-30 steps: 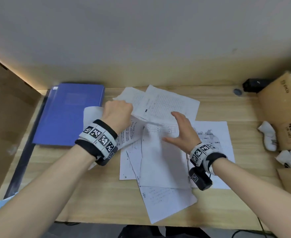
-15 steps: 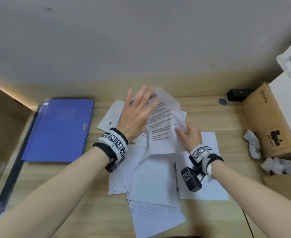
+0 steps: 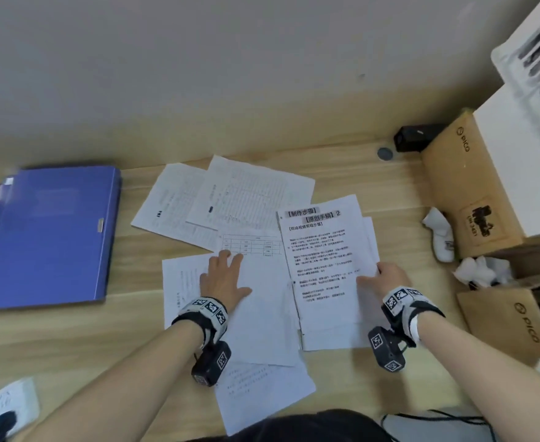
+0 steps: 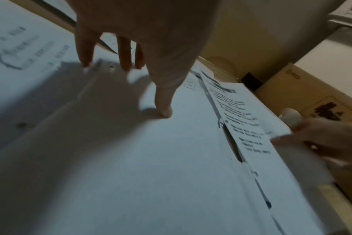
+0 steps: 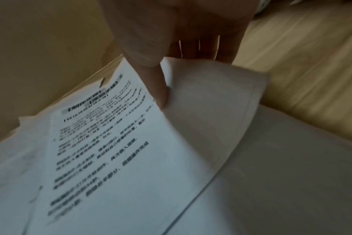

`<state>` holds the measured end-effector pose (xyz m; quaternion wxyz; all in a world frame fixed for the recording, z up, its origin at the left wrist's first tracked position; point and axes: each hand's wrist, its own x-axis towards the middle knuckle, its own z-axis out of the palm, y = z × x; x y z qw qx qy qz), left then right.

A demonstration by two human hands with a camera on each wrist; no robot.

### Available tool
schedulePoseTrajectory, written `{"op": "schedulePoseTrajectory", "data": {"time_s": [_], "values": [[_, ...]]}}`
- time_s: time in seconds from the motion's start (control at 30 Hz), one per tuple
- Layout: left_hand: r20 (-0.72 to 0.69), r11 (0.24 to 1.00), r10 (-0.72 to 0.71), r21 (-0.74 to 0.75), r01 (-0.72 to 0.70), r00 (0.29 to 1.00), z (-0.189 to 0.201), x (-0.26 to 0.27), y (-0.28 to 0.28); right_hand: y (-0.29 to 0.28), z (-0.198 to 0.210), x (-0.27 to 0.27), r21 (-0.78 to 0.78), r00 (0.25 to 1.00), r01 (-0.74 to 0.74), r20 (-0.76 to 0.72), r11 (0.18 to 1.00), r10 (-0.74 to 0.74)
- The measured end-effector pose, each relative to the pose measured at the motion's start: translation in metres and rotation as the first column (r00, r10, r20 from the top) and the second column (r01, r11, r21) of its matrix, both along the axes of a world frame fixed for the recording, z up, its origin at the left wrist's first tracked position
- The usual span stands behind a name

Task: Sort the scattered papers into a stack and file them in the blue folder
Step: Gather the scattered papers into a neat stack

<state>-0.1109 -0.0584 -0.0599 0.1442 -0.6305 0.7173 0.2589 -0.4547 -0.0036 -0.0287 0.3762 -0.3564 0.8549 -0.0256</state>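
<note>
Near edge: a loose white sheet (image 3: 262,393) overhangs the wooden desk (image 3: 102,346).
Left hand (image 3: 224,279): fingers spread flat, pressing the blank white sheet (image 3: 262,314) at mid-desk; half a second ago it was raised.
Right hand (image 3: 386,279): thumb and fingers pinch the printed white page (image 3: 322,269), now laid flat, no longer lifted.
Doing it well: likely keep the left hand pinning while sliding sheets under the printed page, edges squared.
Far left corner: the closed blue plastic folder (image 3: 48,237), well apart from the papers.

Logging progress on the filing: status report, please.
Left hand flat on white sheets; right hand pinching printed sheet. Closed blue folder untouched. Papers unstacked.
</note>
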Motion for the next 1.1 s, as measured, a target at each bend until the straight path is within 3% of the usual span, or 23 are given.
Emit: {"op": "schedulePoseTrajectory", "data": {"time_s": [0.1,0.27,0.43,0.53,0.6,0.7,0.8,0.87,0.97,1.03,1.1], "values": [[0.001,0.992,0.118,0.03,-0.118,0.993,-0.004,0.001,-0.004,0.007,-0.008,-0.004,0.001,0.993,-0.021,-0.116,1.0,0.021],[-0.002,0.986,0.166,0.028,-0.166,0.986,0.002,0.004,-0.008,-0.004,-0.012,0.012,-0.194,0.958,-0.1,-0.283,0.976,0.042],[-0.019,0.992,0.128,0.015,-0.128,0.992,0.001,0.017,-0.009,-0.053,-0.013,0.055,-0.29,0.957,-0.257,-0.212,0.922,0.2],[-0.176,0.972,0.219,-0.049,-0.231,0.96,0.003,0.031,-0.018,-0.093,-0.014,0.089,-0.328,0.921,-0.386,-0.188,0.862,0.341],[-0.337,0.885,0.421,-0.05,-0.462,0.842,0.006,0.045,-0.036,-0.123,-0.013,0.109,-0.354,0.903,-0.43,-0.162,0.831,0.398],[-0.467,0.599,0.735,0.108,-0.794,0.491,0.015,0.069,-0.074,-0.172,-0.015,0.132,-0.358,0.869,-0.492,-0.155,0.793,0.469],[-0.507,0.33,0.842,0.219,-0.918,0.182,0.017,0.091,-0.111,-0.221,-0.021,0.146,-0.352,0.855,-0.516,-0.158,0.781,0.494],[-0.536,0.168,0.844,0.221,-0.961,0.024,0.012,0.104,-0.126,-0.248,-0.025,0.151,-0.322,0.854,-0.52,-0.171,0.791,0.492],[-0.462,0.007,0.871,0.351,-0.936,-0.166,-0.003,0.12,-0.139,-0.274,-0.03,0.155,-0.204,0.825,-0.559,-0.237,0.804,0.514],[-0.402,-0.035,0.87,0.528,-0.848,-0.286,0.004,0.118,-0.141,-0.283,-0.032,0.16,-0.126,0.771,-0.61,-0.32,0.782,0.55],[-0.351,-0.048,0.872,0.633,-0.772,-0.342,0.007,0.114,-0.143,-0.288,-0.035,0.165,-0.069,0.741,-0.635,-0.334,0.769,0.582]]}}
